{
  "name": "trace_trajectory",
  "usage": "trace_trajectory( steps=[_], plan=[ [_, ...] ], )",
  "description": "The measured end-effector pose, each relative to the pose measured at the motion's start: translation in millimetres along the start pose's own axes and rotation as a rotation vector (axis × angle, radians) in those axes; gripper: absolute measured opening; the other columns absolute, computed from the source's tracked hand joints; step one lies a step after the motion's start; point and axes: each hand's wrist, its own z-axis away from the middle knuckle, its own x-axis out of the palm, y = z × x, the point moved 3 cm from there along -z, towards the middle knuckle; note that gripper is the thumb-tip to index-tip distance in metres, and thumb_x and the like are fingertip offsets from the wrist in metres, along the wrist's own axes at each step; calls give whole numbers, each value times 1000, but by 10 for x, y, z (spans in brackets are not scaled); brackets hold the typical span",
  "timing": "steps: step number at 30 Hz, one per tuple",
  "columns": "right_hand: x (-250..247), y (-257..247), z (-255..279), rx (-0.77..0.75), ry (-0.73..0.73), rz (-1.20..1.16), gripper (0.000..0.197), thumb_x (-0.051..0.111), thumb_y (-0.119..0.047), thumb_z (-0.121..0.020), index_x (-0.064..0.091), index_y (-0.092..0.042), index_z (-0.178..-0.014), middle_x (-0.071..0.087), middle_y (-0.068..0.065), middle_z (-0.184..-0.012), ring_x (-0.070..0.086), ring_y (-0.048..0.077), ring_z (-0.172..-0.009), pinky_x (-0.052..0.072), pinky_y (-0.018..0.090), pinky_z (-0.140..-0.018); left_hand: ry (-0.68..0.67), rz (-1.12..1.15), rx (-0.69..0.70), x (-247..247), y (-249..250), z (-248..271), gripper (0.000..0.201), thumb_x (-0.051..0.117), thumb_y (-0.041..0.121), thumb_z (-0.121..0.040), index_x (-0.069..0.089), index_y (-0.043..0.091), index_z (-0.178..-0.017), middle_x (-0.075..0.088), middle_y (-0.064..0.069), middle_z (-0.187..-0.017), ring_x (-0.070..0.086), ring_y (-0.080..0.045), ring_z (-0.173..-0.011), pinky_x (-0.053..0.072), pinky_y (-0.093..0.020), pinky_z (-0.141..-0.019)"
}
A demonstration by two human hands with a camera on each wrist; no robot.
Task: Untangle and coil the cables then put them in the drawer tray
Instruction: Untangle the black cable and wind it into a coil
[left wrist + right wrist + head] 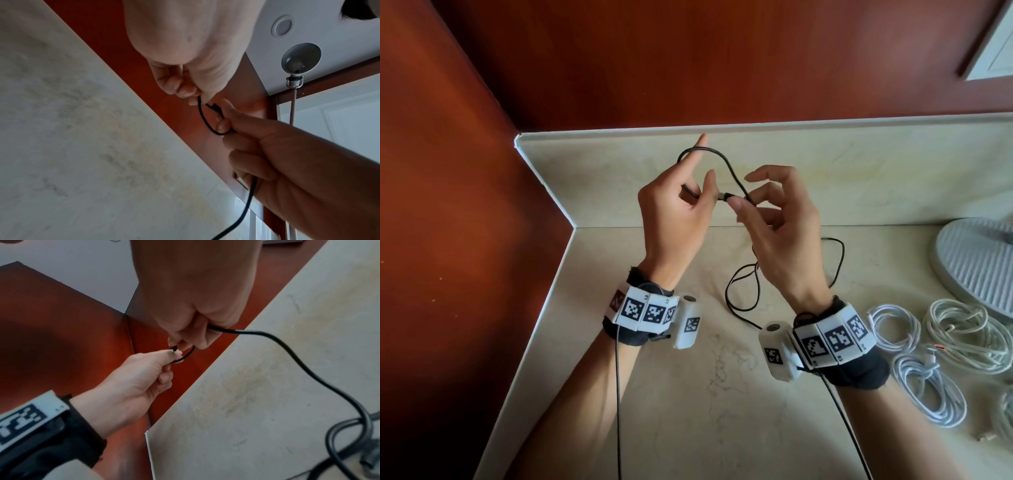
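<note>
A thin black cable [734,178] arches in the air between both raised hands. It loops over the upright index finger of my left hand [697,195], whose thumb and curled fingers pinch a strand. My right hand [739,202] pinches the cable just behind its plug [724,196], which points at the left thumb. The rest of the black cable [743,291] drops behind the right palm into loose loops on the marble counter [722,394]. In the wrist views the black cable [202,116] [287,350] runs between the two hands. No drawer tray is in view.
Several white cables lie at the right: a coil [893,329], a bundle [928,387] and a loose tangle [969,335]. A ribbed white round base [976,260] stands behind them. Red-brown wood walls [465,171] enclose the counter's back and left.
</note>
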Motion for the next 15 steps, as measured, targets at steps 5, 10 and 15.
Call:
trace_trajectory(
  steps=[5, 10, 15],
  plan=[
    [2, 4, -16, -39, 155, 108, 17, 75, -19, -97, 59, -11, -98, 63, -12, -83, 62, 13, -67, 52, 27, -60, 32, -23, 109, 42, 191, 90, 44, 68, 1, -94, 62, 1, -138, 47, -1, -55, 39, -16, -49, 40, -18, -57],
    [-2, 110, -74, -80, 126, 260, 8, 52, 2, -97, 56, 2, -103, 67, 0, -104, 52, -1, -65, 38, 16, -61, 48, -66, 206, 96, 270, 172, 39, 65, -4, -94, 64, -1, -134, 44, 7, -63, 37, -16, -50, 41, -21, -57],
    [-29, 59, -89, -48, -62, 101, 17, 46, 4, -101, 41, -11, -108, 69, -1, -91, 55, 16, -49, 47, 37, -48, 50, -48, 117, 92, 129, 129, 40, 66, 0, -94, 65, 3, -135, 47, 3, -56, 37, -15, -49, 43, -22, -56]
  ],
)
